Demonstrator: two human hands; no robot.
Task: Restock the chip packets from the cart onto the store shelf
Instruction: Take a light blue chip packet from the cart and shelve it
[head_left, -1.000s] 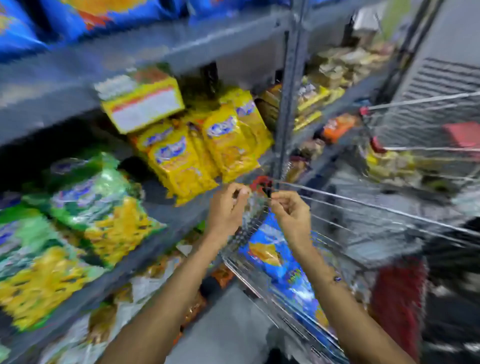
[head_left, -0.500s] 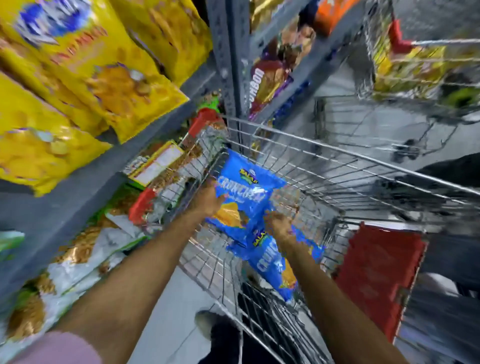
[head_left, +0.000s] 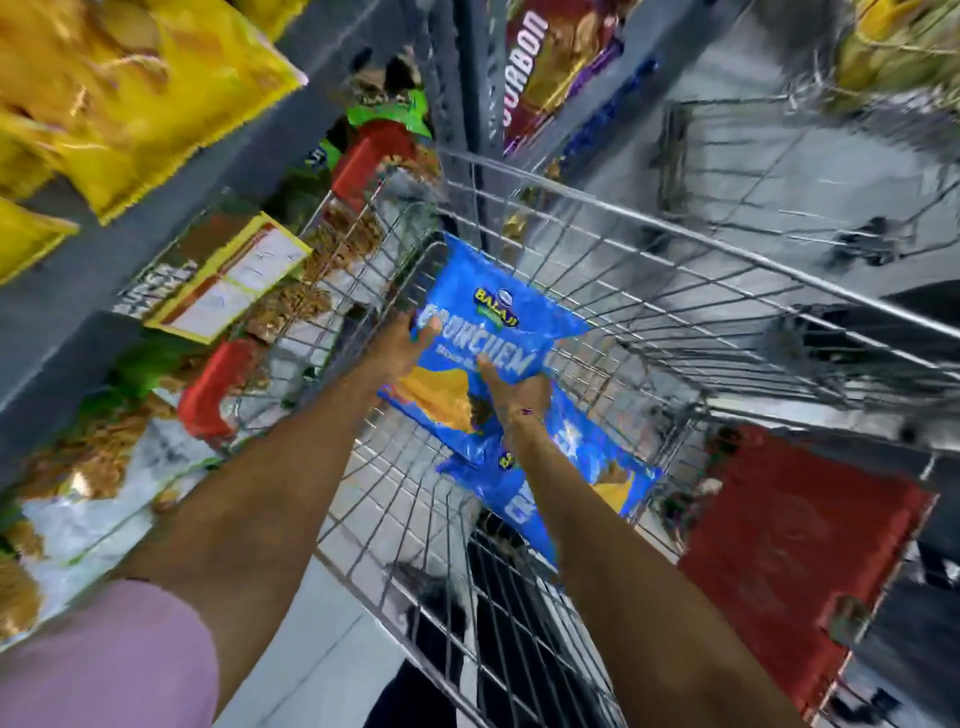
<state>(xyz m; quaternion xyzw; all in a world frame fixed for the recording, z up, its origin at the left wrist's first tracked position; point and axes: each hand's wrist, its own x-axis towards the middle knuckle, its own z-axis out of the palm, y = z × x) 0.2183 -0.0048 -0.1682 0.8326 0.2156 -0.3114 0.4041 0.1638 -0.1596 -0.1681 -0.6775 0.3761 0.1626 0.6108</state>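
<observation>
Both hands grasp top blue chip packet (head_left: 498, 332) in cart (head_left: 675, 244): left hand (head_left: 402, 340) at edge, right hand (head_left: 514, 389) on face. Light, puffy, slippery, crushable; hold edges.

Yellow packs (head_left: 130, 104): you see them at upper left, overhanging an edge.
Tag (head_left: 234, 280): yours to spot below them, yellow-bordered, tilted, print too blurred to read.
Bourbon pack (head_left: 550, 67): top centre, maroon, right of the grey post (head_left: 470, 104).
Red flap (head_left: 795, 551): at your lower right.
Second trolley (head_left: 753, 156): you see it upper right, blurred, well apart.
Floor (head_left: 322, 649): pale, bottom centre.
</observation>
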